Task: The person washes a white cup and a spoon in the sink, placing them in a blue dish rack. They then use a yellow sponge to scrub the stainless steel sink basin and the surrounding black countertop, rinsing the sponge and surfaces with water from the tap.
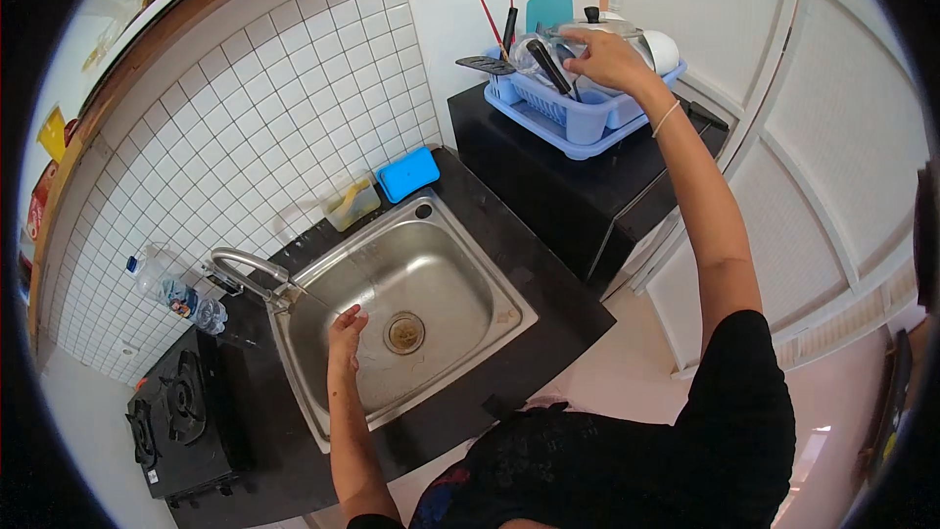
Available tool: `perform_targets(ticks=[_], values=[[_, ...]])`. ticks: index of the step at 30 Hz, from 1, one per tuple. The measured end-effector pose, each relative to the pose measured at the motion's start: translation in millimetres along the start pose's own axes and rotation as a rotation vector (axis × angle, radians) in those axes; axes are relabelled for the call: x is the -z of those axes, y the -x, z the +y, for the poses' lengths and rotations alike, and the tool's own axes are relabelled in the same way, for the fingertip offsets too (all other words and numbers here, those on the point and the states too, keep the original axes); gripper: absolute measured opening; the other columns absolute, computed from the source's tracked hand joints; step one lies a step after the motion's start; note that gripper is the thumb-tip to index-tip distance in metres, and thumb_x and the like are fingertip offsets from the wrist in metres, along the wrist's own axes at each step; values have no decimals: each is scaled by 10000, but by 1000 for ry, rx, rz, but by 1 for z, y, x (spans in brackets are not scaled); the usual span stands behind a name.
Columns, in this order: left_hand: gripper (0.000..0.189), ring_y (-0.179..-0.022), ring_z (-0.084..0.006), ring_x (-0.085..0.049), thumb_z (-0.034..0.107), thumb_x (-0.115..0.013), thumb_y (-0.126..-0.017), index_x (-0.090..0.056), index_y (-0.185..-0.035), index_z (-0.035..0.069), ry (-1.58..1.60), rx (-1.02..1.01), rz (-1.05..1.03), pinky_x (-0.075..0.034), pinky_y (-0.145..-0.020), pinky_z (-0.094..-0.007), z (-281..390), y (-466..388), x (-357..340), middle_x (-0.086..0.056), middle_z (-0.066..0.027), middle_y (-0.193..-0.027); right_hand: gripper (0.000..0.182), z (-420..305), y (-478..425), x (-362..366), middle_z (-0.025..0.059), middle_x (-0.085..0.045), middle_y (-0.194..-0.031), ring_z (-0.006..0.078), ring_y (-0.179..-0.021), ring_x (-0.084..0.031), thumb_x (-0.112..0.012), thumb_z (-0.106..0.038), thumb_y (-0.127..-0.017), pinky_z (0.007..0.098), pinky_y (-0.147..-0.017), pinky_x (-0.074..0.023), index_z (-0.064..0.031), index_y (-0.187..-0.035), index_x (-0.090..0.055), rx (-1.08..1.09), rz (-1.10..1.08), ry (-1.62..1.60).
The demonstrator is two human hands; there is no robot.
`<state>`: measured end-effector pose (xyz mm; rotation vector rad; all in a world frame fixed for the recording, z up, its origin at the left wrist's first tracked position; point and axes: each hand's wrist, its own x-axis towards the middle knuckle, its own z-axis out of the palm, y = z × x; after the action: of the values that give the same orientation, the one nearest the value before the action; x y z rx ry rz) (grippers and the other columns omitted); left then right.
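My left hand (347,334) is over the stainless steel sink (448,272), its fingers loosely apart and nothing in them. Near it, the curved metal faucet (250,258) reaches over the basin's left side. Out at the upper right, my right hand (608,59) is at the blue plastic dish rack (587,121). Its fingertips lie beside clear ware (530,53) and a black-handled utensil (548,66); whether they grip anything cannot be made out. Behind that hand are a glass lid with a black knob (592,14) and a white bowl (662,51).
A slotted spatula (485,65) juts left from the rack, before a teal cutting board (549,7). Behind the sink sit a blue-lidded container (408,174) and a sponge holder (352,203). A plastic bottle (176,297) stands near the black gas stove (183,419).
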<state>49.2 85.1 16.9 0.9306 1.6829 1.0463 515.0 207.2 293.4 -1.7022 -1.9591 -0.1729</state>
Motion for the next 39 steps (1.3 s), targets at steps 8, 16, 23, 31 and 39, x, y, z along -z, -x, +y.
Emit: perform_targets(ticks=[8,16,23,31,39], values=[[383,-875,-139,-473,251,-616,-737,-538,-1081,102,-27,-60,-28,-325,-770,-289,-10,-8,6,-552,-21,-965,432,-26,32,15,115,-602,-894,236,-820,-567,-590,-184,-718,326,-713,-438,-113,-1133,-495,101,342,50],[383,-938,-166,-471,141,-643,-719,-535,-1073,41,62,-104,-10,-345,-843,-278,-4,-10,13,-523,-81,-998,111,-165,103,-109,90,-536,-610,247,-597,-551,-524,-192,-733,379,-526,-425,-90,-753,-565,758,86,-284],[386,-944,-168,-490,137,-618,-743,-522,-1109,56,22,-111,-41,-363,-832,-254,14,-31,3,-536,-75,-1004,161,-231,1,-258,120,-601,-788,293,-728,-567,-537,-187,-720,412,-623,-446,-133,-836,-636,532,-228,-301],[391,-960,-175,-486,143,-595,-762,-494,-1131,60,204,-59,-59,-350,-849,-285,52,-81,-29,-537,-99,-1023,248,-280,-87,-390,122,-615,-848,276,-815,-580,-560,-298,-706,380,-701,-453,-96,-819,-649,568,-536,34],[340,-733,-70,-446,115,-587,-764,-511,-1086,38,339,-126,-24,-361,-651,-199,53,-111,-57,-528,3,-800,284,-279,-117,-431,146,-611,-835,281,-738,-580,-593,-295,-646,362,-655,-447,-72,-815,-643,635,-874,-34]])
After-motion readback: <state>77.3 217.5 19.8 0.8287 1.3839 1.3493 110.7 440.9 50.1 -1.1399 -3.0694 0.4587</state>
